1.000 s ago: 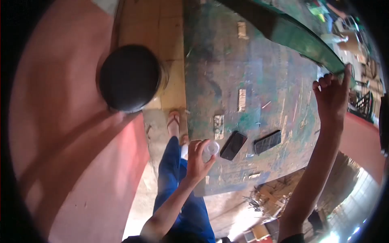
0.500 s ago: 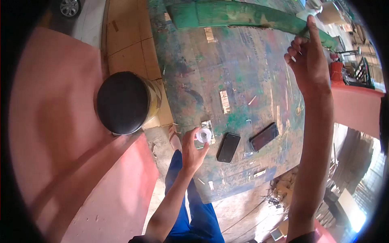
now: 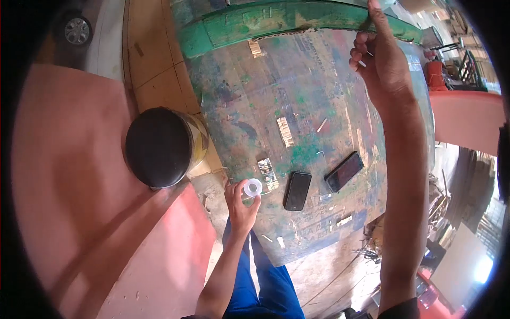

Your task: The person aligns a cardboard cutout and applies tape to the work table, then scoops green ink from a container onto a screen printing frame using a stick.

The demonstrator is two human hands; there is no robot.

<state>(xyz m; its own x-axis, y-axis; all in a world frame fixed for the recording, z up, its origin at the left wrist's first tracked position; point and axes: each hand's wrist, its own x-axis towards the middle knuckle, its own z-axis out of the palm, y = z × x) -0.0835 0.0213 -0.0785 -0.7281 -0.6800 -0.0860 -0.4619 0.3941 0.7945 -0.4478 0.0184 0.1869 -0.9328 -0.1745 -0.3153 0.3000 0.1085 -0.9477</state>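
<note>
Translucent cup [image 3: 253, 187] | left hand [image 3: 243, 213] | between fingers [image 3: 234, 188], at their tips

Light is strongest at the near right, where a glaring spot beside a pale board [image 3: 454, 263] burns out to white. The concrete floor [image 3: 334, 287] also looks overbright in patches. Softer, fairly even light covers the tabletop [image 3: 329, 95], keeping its colours readable. On the left, the pink surface [image 3: 79, 223] carries broad brownish shadows next to a paler glow. The right forearm [image 3: 406, 191] is mostly shaded. Fisheye distortion bends straight edges, black vignetting rounds off the corners, and the clutter [image 3: 470, 69] at the far right appears smeared and soft.
</note>
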